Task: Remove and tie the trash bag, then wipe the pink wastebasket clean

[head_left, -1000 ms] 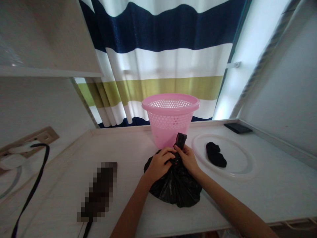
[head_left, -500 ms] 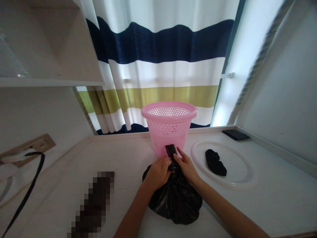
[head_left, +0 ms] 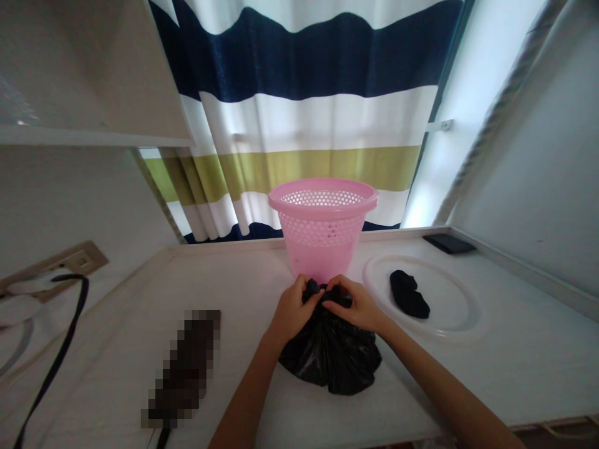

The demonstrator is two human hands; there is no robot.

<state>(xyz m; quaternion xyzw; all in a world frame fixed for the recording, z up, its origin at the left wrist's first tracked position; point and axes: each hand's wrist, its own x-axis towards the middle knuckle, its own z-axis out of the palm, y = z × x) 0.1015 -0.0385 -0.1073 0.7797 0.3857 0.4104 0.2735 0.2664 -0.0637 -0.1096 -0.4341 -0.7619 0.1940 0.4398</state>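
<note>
A full black plastic bag (head_left: 330, 355) sits on the white counter in front of me. Both hands pinch its gathered neck at the top. My left hand (head_left: 292, 310) grips the neck from the left with fingers curled. From the right, my right hand (head_left: 353, 304) closes over the same bunched plastic. Just behind the bag stands a pink perforated basket (head_left: 322, 227), upright and open.
A clear round lid or tray (head_left: 449, 315) lies to the right with a small black bundle (head_left: 409, 293) on it. A dark flat object (head_left: 449, 242) rests at the back right corner. A black strap (head_left: 51, 368) and a blurred dark item (head_left: 185, 368) lie to the left.
The upright twisted tail of the bag's neck has been folded down between my fingers. My hands sit lower and closer together on the bag's top.
</note>
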